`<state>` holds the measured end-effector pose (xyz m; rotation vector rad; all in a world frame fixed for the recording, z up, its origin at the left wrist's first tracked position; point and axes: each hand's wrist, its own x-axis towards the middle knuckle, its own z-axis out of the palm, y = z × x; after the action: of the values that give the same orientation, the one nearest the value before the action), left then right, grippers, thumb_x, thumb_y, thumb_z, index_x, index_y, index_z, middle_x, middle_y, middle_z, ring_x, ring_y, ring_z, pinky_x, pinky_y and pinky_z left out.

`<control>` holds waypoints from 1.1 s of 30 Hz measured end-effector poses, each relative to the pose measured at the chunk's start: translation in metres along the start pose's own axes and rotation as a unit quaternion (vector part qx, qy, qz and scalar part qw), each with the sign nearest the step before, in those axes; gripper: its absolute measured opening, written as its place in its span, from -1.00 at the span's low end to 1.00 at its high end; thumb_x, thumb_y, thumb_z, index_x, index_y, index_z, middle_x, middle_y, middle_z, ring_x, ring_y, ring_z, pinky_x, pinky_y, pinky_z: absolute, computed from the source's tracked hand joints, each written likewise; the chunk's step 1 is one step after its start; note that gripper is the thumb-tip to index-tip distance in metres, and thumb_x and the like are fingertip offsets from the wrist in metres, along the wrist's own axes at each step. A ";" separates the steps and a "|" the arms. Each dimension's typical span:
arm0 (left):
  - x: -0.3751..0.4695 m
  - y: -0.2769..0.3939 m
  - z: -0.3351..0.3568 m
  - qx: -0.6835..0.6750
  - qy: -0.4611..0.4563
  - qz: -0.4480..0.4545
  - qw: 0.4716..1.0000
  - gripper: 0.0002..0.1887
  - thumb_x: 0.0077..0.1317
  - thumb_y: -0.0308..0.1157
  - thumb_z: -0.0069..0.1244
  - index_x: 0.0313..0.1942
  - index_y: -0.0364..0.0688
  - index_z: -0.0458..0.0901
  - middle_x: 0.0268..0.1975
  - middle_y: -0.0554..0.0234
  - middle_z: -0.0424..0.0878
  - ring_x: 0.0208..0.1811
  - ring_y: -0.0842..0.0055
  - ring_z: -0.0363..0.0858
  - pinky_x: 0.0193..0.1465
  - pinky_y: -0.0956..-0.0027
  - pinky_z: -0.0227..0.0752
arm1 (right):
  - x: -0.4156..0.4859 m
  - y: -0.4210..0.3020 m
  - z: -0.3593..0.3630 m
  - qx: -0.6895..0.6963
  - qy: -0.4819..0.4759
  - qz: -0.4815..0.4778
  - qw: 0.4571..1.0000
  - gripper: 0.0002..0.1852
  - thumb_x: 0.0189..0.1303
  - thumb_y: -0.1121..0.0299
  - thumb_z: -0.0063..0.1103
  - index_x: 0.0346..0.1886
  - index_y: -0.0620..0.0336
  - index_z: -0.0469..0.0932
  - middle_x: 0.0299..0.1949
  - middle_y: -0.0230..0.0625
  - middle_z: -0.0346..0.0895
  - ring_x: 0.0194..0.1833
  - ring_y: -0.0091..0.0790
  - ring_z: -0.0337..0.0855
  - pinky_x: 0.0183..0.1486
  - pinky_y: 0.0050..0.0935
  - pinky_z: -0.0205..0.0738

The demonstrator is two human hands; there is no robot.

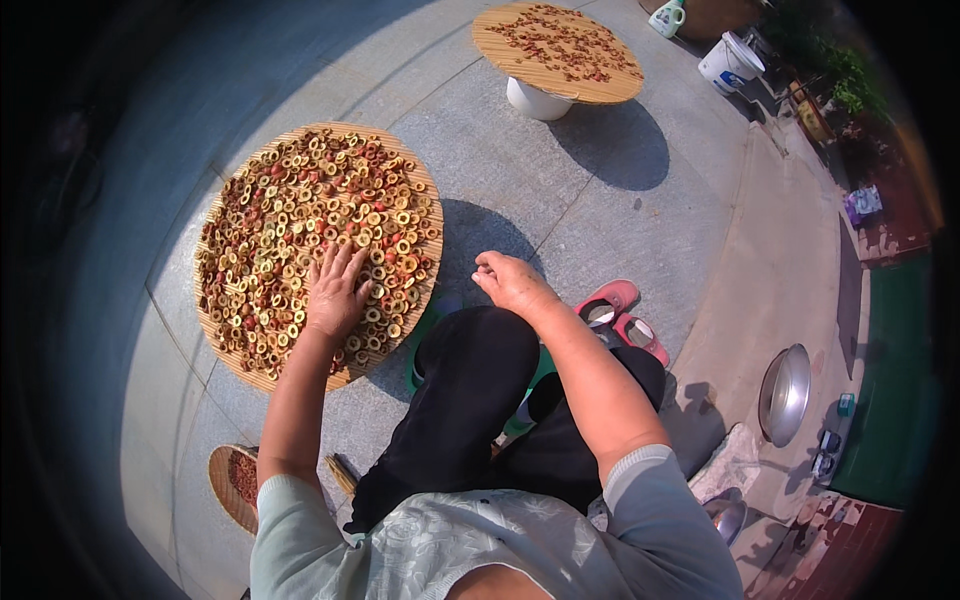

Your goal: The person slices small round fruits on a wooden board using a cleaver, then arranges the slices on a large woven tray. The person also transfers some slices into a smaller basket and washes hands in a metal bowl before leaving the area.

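Note:
A round tray of reed slats [411, 155] is covered with sliced fruit rings [300, 202], pale yellow with red skins, probably hawthorn. My left hand [339, 294] lies palm down over the rings on the tray's near right part, fingers stretched out and slightly spread. Right of the tray, over my knee, is my right hand [514, 282]. Its fingers are curled in, and whether anything small sits between them is hidden. Darker, shrivelled fruit pieces [559, 37] are scattered over a second round slatted tray [502, 56], which rests on a white bucket [536, 101].
Pink shoes [611, 297] lie beyond my right forearm. A basket of small reddish pieces [225, 491] stands at lower left. To the right is a metal basin [786, 395]. A lidded white bucket [731, 64] and a detergent bottle [666, 19] stand at upper right.

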<state>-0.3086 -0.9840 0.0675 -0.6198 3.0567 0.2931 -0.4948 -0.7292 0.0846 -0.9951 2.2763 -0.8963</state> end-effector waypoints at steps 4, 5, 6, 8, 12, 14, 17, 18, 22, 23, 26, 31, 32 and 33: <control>-0.032 -0.022 -0.005 -0.010 0.046 -0.062 0.997 -0.41 0.38 -0.07 -0.03 0.38 0.04 0.30 0.48 0.14 0.17 0.55 0.15 -0.03 0.53 -0.13 -0.22 | -0.001 0.006 0.001 0.001 0.025 -0.037 0.999 -0.68 0.29 0.26 0.21 -0.01 0.27 0.52 -0.17 -0.01 0.67 -0.09 0.01 0.68 -0.01 -0.17 0.55; -0.039 -0.030 -0.007 -0.002 0.075 -0.076 0.994 -0.41 0.39 -0.05 -0.04 0.39 0.03 0.30 0.48 0.13 0.16 0.55 0.15 -0.04 0.53 -0.13 -0.23 | 0.000 0.006 0.002 0.026 0.022 -0.027 0.999 -0.68 0.27 0.27 0.23 -0.03 0.28 0.53 -0.18 0.00 0.67 -0.11 0.01 0.69 -0.03 -0.17 0.56; -0.045 -0.037 -0.008 0.008 0.056 -0.119 0.991 -0.40 0.40 -0.02 -0.06 0.39 0.03 0.30 0.49 0.12 0.16 0.55 0.15 -0.04 0.54 -0.12 -0.23 | 0.000 0.008 0.001 0.011 0.030 -0.043 0.999 -0.70 0.27 0.28 0.23 -0.04 0.27 0.54 -0.19 -0.01 0.67 -0.12 -0.01 0.70 -0.04 -0.18 0.57; -0.056 -0.048 -0.009 0.025 0.043 -0.156 0.987 -0.39 0.41 0.03 -0.10 0.39 0.02 0.30 0.49 0.12 0.15 0.56 0.16 -0.05 0.54 -0.11 -0.24 | 0.001 0.009 0.001 0.021 0.022 -0.028 0.999 -0.70 0.28 0.28 0.24 -0.02 0.24 0.54 -0.18 0.00 0.67 -0.09 -0.07 0.72 -0.02 -0.23 0.58; -0.066 -0.059 -0.011 0.009 0.019 -0.150 0.988 -0.38 0.43 0.07 -0.14 0.40 -0.01 0.28 0.49 0.09 0.14 0.56 0.15 -0.07 0.55 -0.08 -0.27 | 0.001 0.011 0.001 0.033 0.007 -0.009 0.999 -0.70 0.29 0.32 0.21 0.00 0.30 0.54 -0.15 0.01 0.67 -0.06 -0.12 0.72 0.02 -0.28 0.58; -0.062 -0.065 -0.012 0.018 0.039 -0.164 0.985 -0.36 0.41 0.07 -0.12 0.40 -0.03 0.28 0.51 0.14 0.11 0.57 0.22 -0.11 0.55 -0.09 -0.25 | 0.002 0.011 0.001 0.048 0.007 -0.001 0.999 -0.70 0.30 0.34 0.20 0.01 0.32 0.54 -0.15 0.01 0.67 -0.05 -0.13 0.72 0.02 -0.29 0.58; -0.047 -0.080 -0.013 0.016 0.033 -0.204 0.978 -0.33 0.41 0.09 -0.15 0.41 -0.05 0.26 0.52 0.13 0.09 0.58 0.22 -0.14 0.56 -0.08 -0.28 | 0.003 0.013 0.002 0.070 -0.006 0.001 0.998 -0.70 0.31 0.34 0.19 0.01 0.32 0.54 -0.13 0.02 0.67 -0.05 -0.15 0.72 0.02 -0.30 0.57; -0.044 -0.084 -0.013 0.006 0.035 -0.214 0.976 -0.32 0.41 0.10 -0.15 0.41 -0.07 0.25 0.51 0.12 0.09 0.58 0.22 -0.14 0.56 -0.08 -0.28 | 0.003 0.014 0.002 0.074 -0.013 0.009 0.997 -0.68 0.32 0.33 0.18 0.03 0.34 0.54 -0.11 0.02 0.67 -0.04 -0.15 0.71 0.02 -0.30 0.57; -0.034 -0.098 -0.012 0.023 0.039 -0.220 0.974 -0.32 0.40 0.10 -0.14 0.42 -0.05 0.23 0.51 0.11 0.10 0.58 0.21 -0.12 0.55 -0.08 -0.26 | 0.004 0.018 0.002 0.084 -0.017 0.023 0.996 -0.66 0.33 0.32 0.17 0.05 0.38 0.53 -0.09 0.03 0.66 -0.04 -0.16 0.71 0.03 -0.32 0.56; -0.031 -0.102 -0.012 0.014 0.044 -0.224 0.973 -0.31 0.40 0.10 -0.14 0.42 -0.05 0.23 0.51 0.11 0.10 0.58 0.21 -0.12 0.55 -0.09 -0.26 | 0.004 0.018 0.002 0.074 -0.016 0.019 0.997 -0.67 0.33 0.35 0.17 0.05 0.39 0.52 -0.11 -0.02 0.66 -0.06 -0.22 0.70 0.02 -0.34 0.55; -0.019 -0.118 -0.011 0.000 0.081 -0.236 0.968 -0.31 0.41 0.10 -0.14 0.43 -0.05 0.20 0.52 0.11 0.09 0.58 0.22 -0.11 0.54 -0.11 -0.23 | 0.006 0.020 0.005 0.080 -0.023 0.021 0.996 -0.70 0.33 0.40 0.16 0.04 0.41 0.52 -0.14 -0.10 0.66 -0.11 -0.33 0.68 -0.01 -0.39 0.54; 0.006 -0.144 -0.009 -0.035 0.068 -0.269 0.960 -0.32 0.43 0.10 -0.18 0.44 -0.02 0.20 0.52 0.09 0.09 0.58 0.21 -0.12 0.53 -0.11 -0.22 | 0.010 0.018 0.006 0.085 -0.037 0.028 0.995 -0.70 0.34 0.40 0.15 0.04 0.42 0.52 -0.14 -0.09 0.66 -0.11 -0.33 0.69 -0.02 -0.39 0.54; 0.012 -0.148 -0.010 -0.026 0.067 -0.269 0.960 -0.33 0.42 0.10 -0.18 0.43 -0.02 0.22 0.51 0.08 0.10 0.57 0.21 -0.11 0.52 -0.10 -0.19 | 0.010 0.017 0.006 0.074 -0.040 0.022 0.996 -0.69 0.34 0.39 0.15 0.04 0.42 0.52 -0.14 -0.09 0.66 -0.11 -0.33 0.69 -0.02 -0.39 0.54; 0.015 -0.151 -0.012 -0.026 0.069 -0.268 0.961 -0.33 0.42 0.10 -0.17 0.42 -0.03 0.23 0.51 0.08 0.10 0.57 0.20 -0.09 0.52 -0.08 -0.17 | 0.010 0.016 0.006 0.070 -0.043 0.028 0.996 -0.69 0.34 0.39 0.15 0.04 0.42 0.52 -0.13 -0.08 0.66 -0.11 -0.32 0.69 -0.02 -0.40 0.54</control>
<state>-0.2636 -1.1288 0.0512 -1.4801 2.8498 0.3235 -0.5044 -0.7310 0.0670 -0.8875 2.1265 -0.9562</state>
